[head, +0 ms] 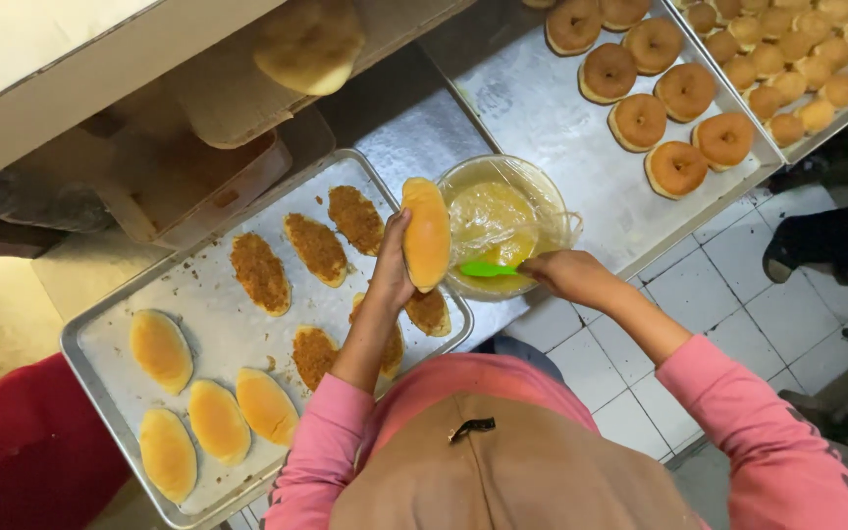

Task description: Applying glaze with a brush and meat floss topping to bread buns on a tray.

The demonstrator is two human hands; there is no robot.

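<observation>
My left hand [392, 267] holds an oval golden bun [426, 234] upright above the metal tray [100, 324]. My right hand [563, 274] grips a green spatula [488, 269] whose tip dips into a clear bowl [542, 191] lined with plastic and filled with yellow spread. On the tray lie several plain glazed buns [216, 420] at the near left and several buns coated in brown crumbs [260, 272] toward the middle and right.
A second tray [542, 108] with several ring doughnuts [676, 168] stands at the upper right, beside a tray of small round buns [817, 59]. A red-clothed person [22, 451] is at the lower left. White floor tiles [738, 285] show on the right.
</observation>
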